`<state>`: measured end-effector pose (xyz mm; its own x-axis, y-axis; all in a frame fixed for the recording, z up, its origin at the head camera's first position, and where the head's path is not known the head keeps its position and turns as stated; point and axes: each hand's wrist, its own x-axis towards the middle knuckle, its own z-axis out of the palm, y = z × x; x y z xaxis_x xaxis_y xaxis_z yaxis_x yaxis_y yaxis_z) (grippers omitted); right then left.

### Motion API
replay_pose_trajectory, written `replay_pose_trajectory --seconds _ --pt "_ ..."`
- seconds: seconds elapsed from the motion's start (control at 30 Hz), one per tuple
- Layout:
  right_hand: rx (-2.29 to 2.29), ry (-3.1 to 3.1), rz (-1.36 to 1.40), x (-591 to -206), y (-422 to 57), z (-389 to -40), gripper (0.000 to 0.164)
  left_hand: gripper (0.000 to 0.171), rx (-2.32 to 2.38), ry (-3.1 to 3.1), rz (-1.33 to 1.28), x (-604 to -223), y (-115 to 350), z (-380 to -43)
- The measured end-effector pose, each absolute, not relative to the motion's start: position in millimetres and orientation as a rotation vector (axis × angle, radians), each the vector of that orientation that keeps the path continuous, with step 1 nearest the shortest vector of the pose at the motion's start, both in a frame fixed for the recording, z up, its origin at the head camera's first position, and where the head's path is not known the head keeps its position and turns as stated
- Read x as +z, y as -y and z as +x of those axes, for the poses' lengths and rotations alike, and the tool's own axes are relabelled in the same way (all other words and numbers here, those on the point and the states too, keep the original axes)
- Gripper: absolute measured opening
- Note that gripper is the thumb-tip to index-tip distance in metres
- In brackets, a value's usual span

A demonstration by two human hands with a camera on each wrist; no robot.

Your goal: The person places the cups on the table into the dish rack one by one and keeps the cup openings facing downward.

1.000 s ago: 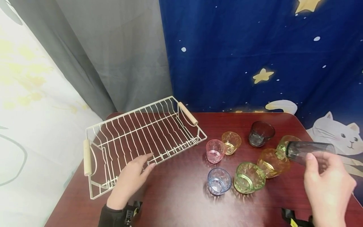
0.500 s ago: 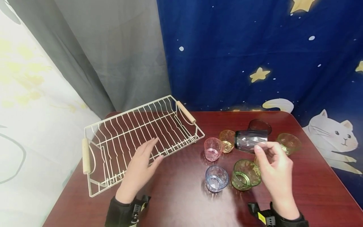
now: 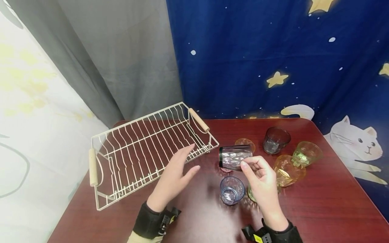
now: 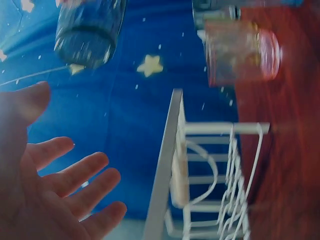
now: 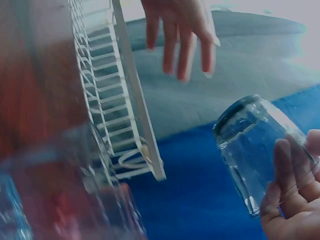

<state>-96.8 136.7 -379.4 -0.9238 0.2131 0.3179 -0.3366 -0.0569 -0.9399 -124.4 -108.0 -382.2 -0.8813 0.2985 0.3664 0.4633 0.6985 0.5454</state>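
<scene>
I see right hand [image 3: 263, 179] pinching smoky-grey faceted glass tumbler [image 3: 232, 157] right of frame centre, long axis sideways toward spread left hand [image 3: 174, 177].

Toward one o'clock in the head view, a navy curtain [image 3: 240, 64] speckled with white dots; on it at two o'clock, a five-pointed yellow star [image 3: 277, 79], and at three, a printed white cat [image 3: 355, 145]. Toward eleven, a plain gray curtain [image 3: 130, 57], hanging in folds. At nine, white cloth [image 3: 39, 111] with pale yellow blotches. At six, a glossy reddish-brown wood-grain table [image 3: 206, 222], round-cornered at the far edge.
</scene>
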Motion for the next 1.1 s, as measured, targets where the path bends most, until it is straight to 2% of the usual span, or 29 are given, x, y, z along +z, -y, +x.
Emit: replay_pose_trajectory --seconds 0.27,0.47,0.77,0.97,1.1 --pt "2.126 1.875 0.168 -385 -123 -99 0.012 0.07 -1.036 2.652 -0.777 -389 82 -125" --pt "2.144 1.884 0.278 -389 -119 -99 0.013 0.077 -1.218 2.666 -0.737 -389 74 -123" --pt "2.167 1.927 0.372 -390 -115 -99 0.009 0.064 -1.403 2.535 -0.697 -392 75 -123" --pt "2.137 1.985 0.401 -388 -115 -100 0.003 0.062 -1.389 2.524 -0.688 -388 79 -124" --pt "2.134 2.041 0.382 -388 -115 -100 0.005 0.063 -1.375 2.52 -0.669 -384 80 -123"
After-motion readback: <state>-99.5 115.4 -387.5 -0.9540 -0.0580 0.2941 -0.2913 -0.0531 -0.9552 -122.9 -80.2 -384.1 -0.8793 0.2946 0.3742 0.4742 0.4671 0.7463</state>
